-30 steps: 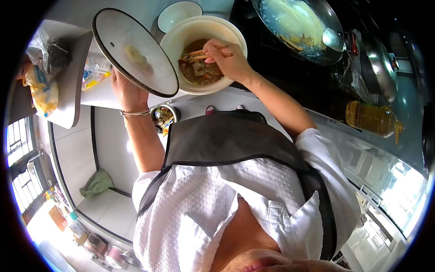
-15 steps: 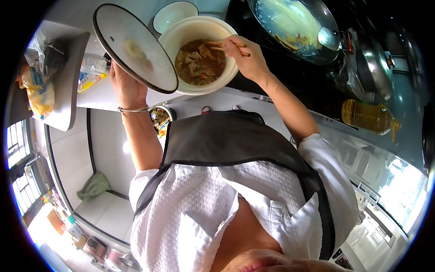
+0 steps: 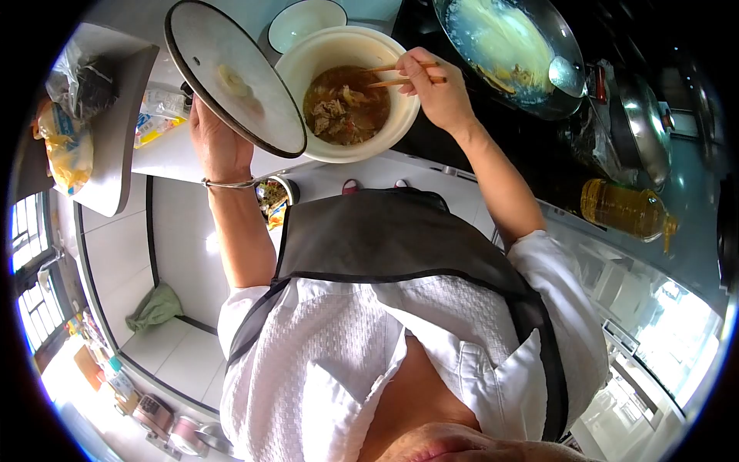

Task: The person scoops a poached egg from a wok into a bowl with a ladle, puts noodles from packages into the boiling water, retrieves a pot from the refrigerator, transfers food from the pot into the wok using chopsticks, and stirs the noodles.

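Observation:
My left hand (image 3: 219, 138) is closed behind a glass lid (image 3: 239, 73) with a dark rim, holding it tilted beside the pot; the lid hides part of the fingers. Between the fingers of my right hand (image 3: 439, 88) is a pair of chopsticks (image 3: 392, 74), reaching over the rim of the white pot (image 3: 402, 127). Brown broth with pieces of meat (image 3: 331, 115) fills the lower part of the pot. The chopstick tips are over the broth, slightly apart, with no food visible between them.
A white bowl (image 3: 296, 25) stands behind the pot. Right of it, a wok (image 3: 566, 46) with pale liquid and a ladle (image 3: 566, 75) sits on the black stove. An oil bottle (image 3: 623, 208) lies at the right. Bagged goods (image 3: 63, 150) rest on the left shelf.
My right hand has lifted and moved right, drawing the chopsticks up out of the broth; they are now spread wider. The left hand still holds the lid tilted.

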Demonstrator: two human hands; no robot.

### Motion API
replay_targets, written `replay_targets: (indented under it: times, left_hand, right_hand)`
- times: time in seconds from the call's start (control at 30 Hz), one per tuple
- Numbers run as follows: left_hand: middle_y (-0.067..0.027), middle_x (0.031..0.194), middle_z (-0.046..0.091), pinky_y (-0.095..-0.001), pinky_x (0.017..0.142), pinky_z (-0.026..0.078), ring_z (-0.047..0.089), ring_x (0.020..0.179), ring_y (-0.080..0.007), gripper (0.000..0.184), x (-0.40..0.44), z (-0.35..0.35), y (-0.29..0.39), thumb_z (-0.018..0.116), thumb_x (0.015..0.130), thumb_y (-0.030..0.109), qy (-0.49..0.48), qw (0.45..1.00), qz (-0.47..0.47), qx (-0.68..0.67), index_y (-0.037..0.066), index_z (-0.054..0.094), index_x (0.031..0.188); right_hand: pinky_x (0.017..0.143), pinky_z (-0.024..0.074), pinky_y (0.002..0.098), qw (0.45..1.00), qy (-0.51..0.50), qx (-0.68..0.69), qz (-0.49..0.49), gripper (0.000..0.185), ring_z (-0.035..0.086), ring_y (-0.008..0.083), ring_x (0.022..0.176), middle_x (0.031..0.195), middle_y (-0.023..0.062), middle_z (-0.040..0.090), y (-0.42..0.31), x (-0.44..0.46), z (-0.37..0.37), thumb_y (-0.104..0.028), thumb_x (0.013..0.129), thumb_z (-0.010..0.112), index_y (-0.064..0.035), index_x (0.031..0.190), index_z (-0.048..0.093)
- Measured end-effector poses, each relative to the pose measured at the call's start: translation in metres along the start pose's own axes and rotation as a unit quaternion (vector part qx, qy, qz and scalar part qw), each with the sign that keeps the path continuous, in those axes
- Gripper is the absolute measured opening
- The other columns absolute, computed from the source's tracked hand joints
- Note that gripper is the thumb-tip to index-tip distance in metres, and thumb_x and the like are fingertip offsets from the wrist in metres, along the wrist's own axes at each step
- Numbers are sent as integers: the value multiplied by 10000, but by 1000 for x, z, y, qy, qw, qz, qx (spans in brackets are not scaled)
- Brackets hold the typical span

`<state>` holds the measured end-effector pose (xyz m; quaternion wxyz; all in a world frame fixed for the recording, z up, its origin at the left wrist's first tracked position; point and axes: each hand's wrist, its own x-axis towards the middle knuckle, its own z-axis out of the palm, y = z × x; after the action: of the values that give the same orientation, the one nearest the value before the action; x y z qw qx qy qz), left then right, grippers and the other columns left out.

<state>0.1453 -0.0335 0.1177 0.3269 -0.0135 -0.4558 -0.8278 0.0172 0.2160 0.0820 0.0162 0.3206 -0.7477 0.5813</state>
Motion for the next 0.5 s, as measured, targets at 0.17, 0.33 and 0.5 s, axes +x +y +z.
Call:
replay_targets:
  times: [0.17, 0.33, 0.5]
  left_hand:
    - [-88, 890, 573, -314, 603, 491, 568, 732, -194, 283, 0, -2, 1, 451, 926, 273, -14, 1000, 0, 5, 17, 490, 1040]
    - [-85, 901, 574, -314, 615, 492, 568, 730, -190, 280, -1, -5, 1, 428, 935, 271, -27, 1000, -2, 1, 19, 491, 1039]
    - [-81, 917, 578, -299, 636, 494, 568, 759, -174, 294, 0, -10, -1, 405, 944, 254, 9, 1000, -3, 16, 9, 493, 1081]
  right_hand:
    - [572, 435, 238, 983, -9, -117, -140, 157, 564, 118, 647, 793, 34, 577, 10, 2, 19, -160, 898, 507, -11, 904, 558]
    - [603, 461, 217, 984, 4, -105, -147, 192, 581, 108, 653, 761, 42, 567, 3, -4, 9, -160, 916, 473, 13, 871, 544]
    - [595, 504, 212, 995, 19, 19, -100, 235, 624, 112, 654, 721, 39, 592, -7, -12, -1, -187, 933, 436, -4, 838, 549]
